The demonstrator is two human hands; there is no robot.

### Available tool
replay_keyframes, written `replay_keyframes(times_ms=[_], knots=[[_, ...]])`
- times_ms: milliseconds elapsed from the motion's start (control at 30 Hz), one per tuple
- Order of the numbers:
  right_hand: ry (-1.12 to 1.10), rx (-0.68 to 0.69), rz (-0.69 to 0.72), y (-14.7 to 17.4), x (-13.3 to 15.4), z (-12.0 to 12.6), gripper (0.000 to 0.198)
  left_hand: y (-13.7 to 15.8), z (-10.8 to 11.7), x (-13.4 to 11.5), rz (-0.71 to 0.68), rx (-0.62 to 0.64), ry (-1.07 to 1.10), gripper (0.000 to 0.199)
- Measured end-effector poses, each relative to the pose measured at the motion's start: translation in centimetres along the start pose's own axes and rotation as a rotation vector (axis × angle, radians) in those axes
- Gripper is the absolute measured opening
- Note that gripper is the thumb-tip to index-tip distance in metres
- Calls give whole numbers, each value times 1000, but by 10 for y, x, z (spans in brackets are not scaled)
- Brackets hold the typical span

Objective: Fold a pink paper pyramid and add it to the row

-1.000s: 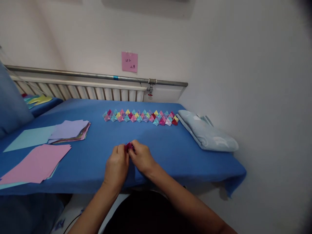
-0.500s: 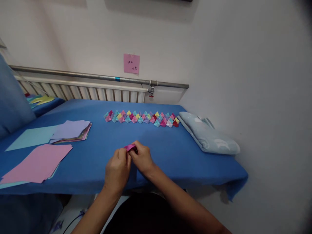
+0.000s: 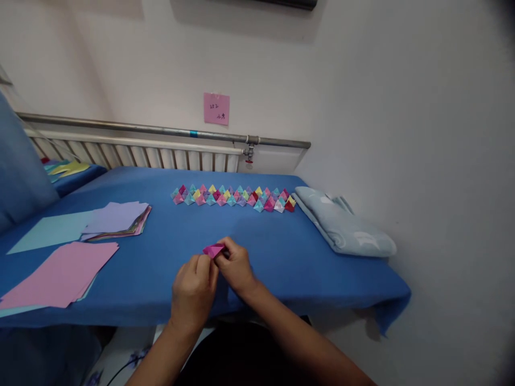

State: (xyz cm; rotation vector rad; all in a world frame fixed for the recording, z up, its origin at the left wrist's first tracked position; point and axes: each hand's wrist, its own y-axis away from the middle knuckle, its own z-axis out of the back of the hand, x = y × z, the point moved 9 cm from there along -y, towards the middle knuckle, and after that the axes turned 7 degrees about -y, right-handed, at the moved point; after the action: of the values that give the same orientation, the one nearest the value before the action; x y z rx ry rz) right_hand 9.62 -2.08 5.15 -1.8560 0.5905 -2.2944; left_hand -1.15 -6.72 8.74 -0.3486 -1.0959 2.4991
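Observation:
A small folded piece of magenta paper (image 3: pixel 213 250) is pinched between my two hands, above the near part of the blue-covered table (image 3: pixel 161 268). My left hand (image 3: pixel 195 289) closes on its lower edge, knuckles upward. Fingers of my right hand (image 3: pixel 236 268) grip its right side and hide part of it. Beyond the hands lie rows of small folded paper pieces (image 3: pixel 231 197) in many colours, set close together.
To the left are a pink paper stack (image 3: pixel 64 273), a light blue sheet (image 3: pixel 50 229) and a pile topped with lavender paper (image 3: pixel 116 217). A folded pale blue blanket (image 3: pixel 341 222) lies at right. A radiator (image 3: pixel 140 153) and pipe (image 3: pixel 161 129) run behind the table.
The magenta paper has turned a little, so more of its folded face shows. Both hands still hold it. The whole view has shifted slightly.

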Motion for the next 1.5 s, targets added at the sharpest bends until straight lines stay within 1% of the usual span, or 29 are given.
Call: replay_keyframes(times_ms=[33, 100, 167, 200, 267, 333, 367, 433, 467, 567, 633, 733, 800, 867, 933, 1067, 1133, 1200, 1267, 1367, 1433, 1500], knots=[[-79, -1, -39, 0, -4, -1, 4, 2, 0, -1, 5, 10, 40, 21], [-202, 23, -96, 1, -11, -3, 5, 6, -2, 0, 19, 40, 186, 17], [-282, 38, -145, 2, -17, -4, 6, 10, -4, 9, 96, 64, 368, 16], [-316, 35, -173, 2, -20, -3, 6, 13, -6, 19, 180, 74, 454, 17], [-401, 12, -231, 4, -26, -1, 8, 19, -16, 43, 421, 122, 624, 22], [-497, -9, -286, 6, -31, -1, 11, 27, -34, 58, 659, 229, 829, 29], [-537, -13, -312, 8, -33, -2, 13, 30, -43, 60, 744, 294, 948, 32], [-587, -8, -355, 12, -37, -6, 18, 32, -55, 56, 862, 380, 1156, 35], [-599, -1, -369, 13, -38, -8, 19, 33, -58, 55, 907, 392, 1230, 35], [-634, 15, -387, 16, -39, -13, 24, 36, -60, 53, 1016, 365, 1369, 35], [-656, 1, -389, 17, -39, -13, 25, 38, -58, 50, 1033, 369, 1451, 37], [-681, -32, -382, 17, -37, -12, 25, 38, -53, 42, 942, 429, 1530, 40], [-683, -26, -373, 18, -34, -12, 23, 38, -51, 41, 892, 440, 1519, 45], [-671, 0, -383, 20, -31, -14, 22, 40, -51, 43, 899, 416, 1484, 43], [-664, 34, -416, 22, -30, -17, 22, 41, -52, 45, 915, 398, 1469, 37], [-678, 121, -468, 27, -26, -22, 22, 39, -54, 41, 937, 417, 1539, 32], [-663, 136, -454, 27, -22, -21, 21, 41, -55, 39, 971, 437, 1583, 34], [-593, 126, -391, 26, -15, -15, 18, 42, -57, 38, 1000, 446, 1601, 34], [-467, 107, -272, 24, -5, -8, 12, 44, -57, 39, 1004, 456, 1575, 31], [-233, 83, -52, 24, 15, 1, 4, 45, -59, 34, 953, 559, 1505, 31], [-89, 72, 86, 27, 26, 5, 9, 46, -58, 28, 913, 635, 1477, 36], [20, 79, 202, 30, 33, 5, 14, 45, -56, 26, 902, 646, 1455, 38]])
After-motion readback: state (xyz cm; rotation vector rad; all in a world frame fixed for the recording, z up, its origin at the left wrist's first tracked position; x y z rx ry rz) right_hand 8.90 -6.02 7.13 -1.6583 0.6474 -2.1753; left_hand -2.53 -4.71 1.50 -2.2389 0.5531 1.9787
